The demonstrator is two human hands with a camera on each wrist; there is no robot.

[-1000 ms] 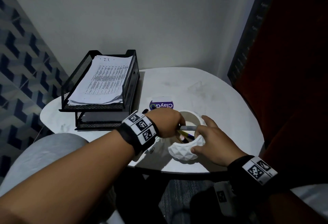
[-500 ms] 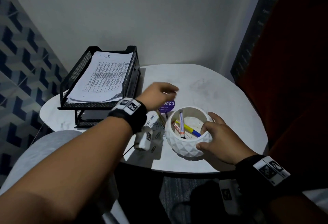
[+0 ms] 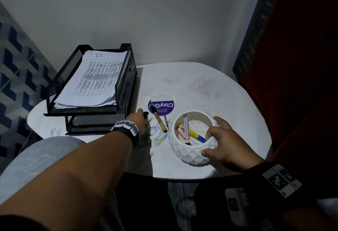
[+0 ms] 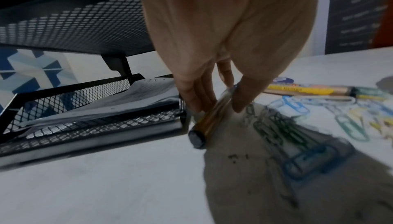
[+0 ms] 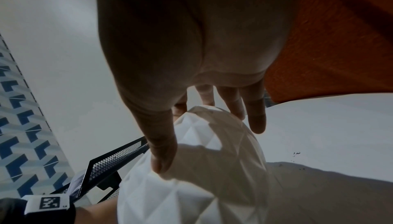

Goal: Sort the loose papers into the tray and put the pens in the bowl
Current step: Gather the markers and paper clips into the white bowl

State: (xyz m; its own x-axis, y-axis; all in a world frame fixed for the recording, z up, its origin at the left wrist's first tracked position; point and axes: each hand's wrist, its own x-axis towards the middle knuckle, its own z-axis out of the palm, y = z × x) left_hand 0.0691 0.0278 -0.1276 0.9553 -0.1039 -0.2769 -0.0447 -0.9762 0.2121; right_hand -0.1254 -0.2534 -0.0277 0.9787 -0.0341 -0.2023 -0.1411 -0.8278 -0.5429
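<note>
Left hand (image 4: 214,83) pinching a marker (image 4: 209,118) beside the mesh paper tray (image 3: 126,77).
Right hand (image 3: 225,144) is cupping the white faceted bowl (image 3: 190,155), lower centre; three markers are lying inside, papers (image 3: 93,80) sitting stacked upper left.

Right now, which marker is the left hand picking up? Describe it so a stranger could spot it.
Start at the black mesh tray on the table's left side. At its front corner nearest the paper clips, the left hand pinches a marker. It has a shiny brown-gold barrel and a black end cap, unlike the yellow-labelled marker lying farther right.
</note>
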